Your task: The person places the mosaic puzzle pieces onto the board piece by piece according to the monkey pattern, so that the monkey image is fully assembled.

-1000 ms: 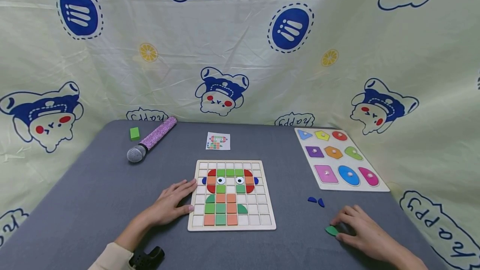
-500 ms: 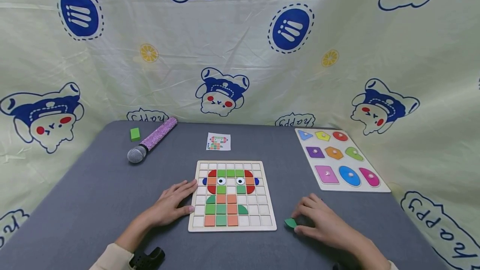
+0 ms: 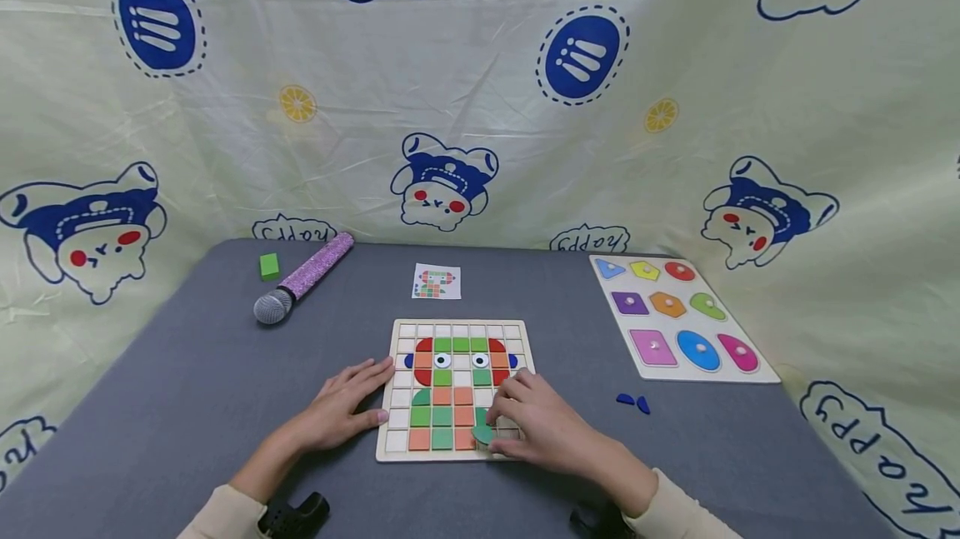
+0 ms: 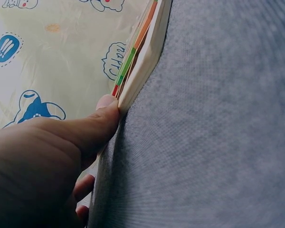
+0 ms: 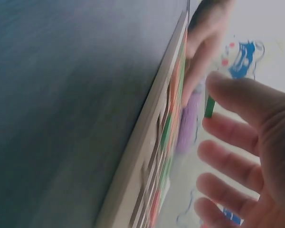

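A white gridded puzzle board (image 3: 536,431) lies mid-table, with red, green, orange and blue pieces forming a figure with two eye tiles. My left hand (image 3: 341,410) rests against its left edge, fingers extended; the left wrist view has the thumb touching the board's side. Over the board's lower right part, my right hand (image 3: 543,426) pinches a green rounded piece (image 3: 483,436) between thumb and fingers. That piece appears edge-on in the right wrist view, above the board. Beneath the right hand, some grid cells are hidden.
Behind the board lies a small printed card (image 3: 437,281). A glittery purple microphone (image 3: 307,276) and a green cube (image 3: 269,267) are at the back left. At right are a shape puzzle board (image 3: 652,347) and two small blue pieces (image 3: 633,401).
My right hand has moved left from beside the blue pieces to over the board, carrying the green piece. The left hand has stayed at the board's edge.
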A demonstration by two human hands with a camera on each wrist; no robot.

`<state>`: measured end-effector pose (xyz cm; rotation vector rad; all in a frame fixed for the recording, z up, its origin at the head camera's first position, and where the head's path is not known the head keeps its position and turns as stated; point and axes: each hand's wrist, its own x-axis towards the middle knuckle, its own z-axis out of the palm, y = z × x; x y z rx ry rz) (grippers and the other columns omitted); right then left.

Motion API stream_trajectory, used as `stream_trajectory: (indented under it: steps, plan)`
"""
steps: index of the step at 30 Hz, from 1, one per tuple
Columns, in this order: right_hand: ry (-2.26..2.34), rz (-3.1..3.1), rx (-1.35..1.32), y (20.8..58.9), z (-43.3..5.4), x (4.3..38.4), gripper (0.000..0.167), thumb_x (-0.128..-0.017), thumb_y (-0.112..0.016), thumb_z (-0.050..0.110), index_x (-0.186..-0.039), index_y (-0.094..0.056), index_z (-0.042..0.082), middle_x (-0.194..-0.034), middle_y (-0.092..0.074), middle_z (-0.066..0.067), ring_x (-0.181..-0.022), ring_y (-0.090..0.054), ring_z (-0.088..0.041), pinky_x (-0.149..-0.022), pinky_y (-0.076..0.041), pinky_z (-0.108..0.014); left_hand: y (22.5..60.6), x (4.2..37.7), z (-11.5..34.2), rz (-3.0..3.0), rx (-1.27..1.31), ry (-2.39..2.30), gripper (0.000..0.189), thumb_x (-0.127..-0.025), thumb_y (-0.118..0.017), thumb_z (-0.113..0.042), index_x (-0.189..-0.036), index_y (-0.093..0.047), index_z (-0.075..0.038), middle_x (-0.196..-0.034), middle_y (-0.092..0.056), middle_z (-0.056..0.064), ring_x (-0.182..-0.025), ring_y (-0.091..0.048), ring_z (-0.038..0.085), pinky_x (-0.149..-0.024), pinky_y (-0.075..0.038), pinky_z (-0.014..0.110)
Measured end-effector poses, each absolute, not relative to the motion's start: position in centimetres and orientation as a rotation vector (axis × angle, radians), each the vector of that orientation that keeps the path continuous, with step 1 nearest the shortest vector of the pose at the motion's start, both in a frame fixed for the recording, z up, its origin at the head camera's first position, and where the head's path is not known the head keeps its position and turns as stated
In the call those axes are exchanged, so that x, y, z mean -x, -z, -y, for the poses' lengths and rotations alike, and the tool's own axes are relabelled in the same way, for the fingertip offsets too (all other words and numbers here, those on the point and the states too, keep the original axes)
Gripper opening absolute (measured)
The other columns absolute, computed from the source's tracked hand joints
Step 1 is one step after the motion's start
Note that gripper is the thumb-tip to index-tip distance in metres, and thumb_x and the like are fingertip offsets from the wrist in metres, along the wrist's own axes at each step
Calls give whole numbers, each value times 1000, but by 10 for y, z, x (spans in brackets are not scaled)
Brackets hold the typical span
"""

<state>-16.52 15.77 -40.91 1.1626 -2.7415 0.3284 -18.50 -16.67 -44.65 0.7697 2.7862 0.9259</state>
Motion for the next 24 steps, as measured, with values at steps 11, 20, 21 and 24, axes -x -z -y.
stream_trajectory:
  steps: [11, 20, 21, 24]
  plan:
    - [-212, 2664, -1298, 412, -95, 169, 26, -79, -71, 49, -92, -70, 26, -95, -59, 9, -90, -43, -8, -82, -39, -27, 447, 186, 167, -2800, -774, -922, 64, -92, -59, -34, -146, -35, -11, -154, -32, 8, -141, -25, 39, -103, -20, 66]
    - [-166, 2647, -1288, 415, -67, 171, 27, -77, -71, 53, -87, -70, 28, -92, -58, 11, -89, -41, -8, -74, -34, -23, 447, 185, 167, -2815, -775, -908, 63, -92, -59, -33, -146, -37, -11, -154, -33, 8, -141, -27, 38, -103, -22, 66]
    - [-159, 2644, -1289, 416, -65, 171, 27, -77, -71, 53, -87, -70, 28, -92, -58, 10, -89, -42, -8, -74, -34, -23, 447, 185, 167, -2817, -776, -907, 63, -91, -59, -33, -146, -37, -11, -154, -33, 8, -141, -27, 38, -103, -22, 66]
    - [-149, 2637, -1289, 416, -60, 172, 27, -77, -70, 54, -86, -70, 28, -92, -58, 10, -90, -43, -9, -76, -36, -24, 447, 185, 167, -2817, -774, -904, 63, -91, -59, -33, -146, -37, -11, -154, -33, 8, -141, -27, 39, -103, -22, 66]
